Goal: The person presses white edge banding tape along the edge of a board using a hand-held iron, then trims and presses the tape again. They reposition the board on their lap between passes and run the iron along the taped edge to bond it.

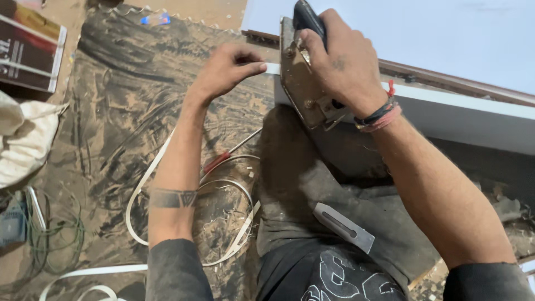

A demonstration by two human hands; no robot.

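My right hand point(341, 61) grips the black handle of a clothes iron point(301, 92), pressing its metal soleplate against the white edge of a pale board point(457, 106) at the upper right. My left hand point(225, 69) is just left of the iron, thumb and fingers pinched on the end of the white edge-band strip point(272, 68) at the board's corner. The rest of the strip curls in loops point(139, 189) on the floor below my left forearm.
A red-handled screwdriver point(223, 160) lies on the dusty dark mat point(122, 100) amid shavings. A metal plane blade point(344, 227) rests on my lap. A book point(28, 53) and cloth bag point(22, 139) sit at the left, with green wire point(56, 237) below them.
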